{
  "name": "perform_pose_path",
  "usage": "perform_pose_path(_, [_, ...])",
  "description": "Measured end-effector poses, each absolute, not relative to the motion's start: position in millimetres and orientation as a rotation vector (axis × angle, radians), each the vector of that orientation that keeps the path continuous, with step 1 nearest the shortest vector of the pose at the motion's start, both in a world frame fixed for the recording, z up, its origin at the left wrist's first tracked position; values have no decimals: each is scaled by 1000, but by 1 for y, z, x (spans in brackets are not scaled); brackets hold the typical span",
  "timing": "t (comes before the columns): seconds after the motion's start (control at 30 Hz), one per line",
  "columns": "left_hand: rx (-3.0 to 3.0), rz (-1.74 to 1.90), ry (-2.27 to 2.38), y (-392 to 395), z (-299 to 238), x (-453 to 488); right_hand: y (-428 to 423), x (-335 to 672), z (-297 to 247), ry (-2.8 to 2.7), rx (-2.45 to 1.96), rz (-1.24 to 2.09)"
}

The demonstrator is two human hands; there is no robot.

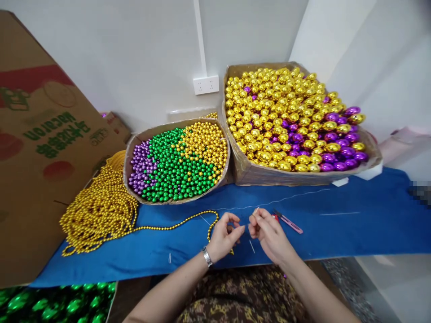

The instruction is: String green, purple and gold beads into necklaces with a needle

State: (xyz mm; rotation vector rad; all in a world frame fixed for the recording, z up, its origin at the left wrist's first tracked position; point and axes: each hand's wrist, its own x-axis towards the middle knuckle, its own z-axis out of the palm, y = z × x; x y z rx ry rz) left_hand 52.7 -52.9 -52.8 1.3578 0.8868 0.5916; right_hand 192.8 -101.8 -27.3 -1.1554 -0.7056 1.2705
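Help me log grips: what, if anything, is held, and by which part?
The right hand seemingly pinches something too small to identify, part unclear; whether the left hand holds anything cannot be told.

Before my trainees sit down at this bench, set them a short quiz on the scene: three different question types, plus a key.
1. Multiple choice. Among the loose small beads, which colour lies furthest to the left of the picture?
A) gold
B) purple
C) green

2. True or false. The pink-handled tool lies on the blue cloth.

3. Fill the gap. The gold bead strand runs from the coiled pile toward the person's ____ hand.

Key
1. B
2. True
3. left, the hand with the silver band at its wrist
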Motion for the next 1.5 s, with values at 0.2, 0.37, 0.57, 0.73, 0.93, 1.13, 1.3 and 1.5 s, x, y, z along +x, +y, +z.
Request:
perform_pose_path(0.2, [1423, 497, 856, -44, -49, 44, -103, 215, -7, -957, -1251, 1226])
perform_pose_path(0.37, [1575, 538, 843, -39, -40, 38, -105, 229, 1, -1713, -1529, 833])
perform_pose_path(0.57, [1797, 616, 822, -39, -29, 34, -101, 229, -2, -2426, -1574, 69])
perform_pose_path(0.73, [1812, 652, 815, -38, -21, 33, -101, 221, -4, -2520, -1657, -115])
perform_pose_path(0.93, [1464, 408, 700, -29, -18, 22, -99, 220, 6, -2567, -1679, -219])
perform_pose_path(1.13, [1504, 80, 584, -12, -32, 0, -90, 238, 20, -2595, -1683, -307])
perform_pose_path(1.3, [1858, 27, 589, 10, -19, -25, -90, 256, 26, -2596, -1611, -215])
perform_pose_path(1.5, [2240, 1, 678, 30, 13, -53, -87, 262, 29, -2549, -1677, -230])
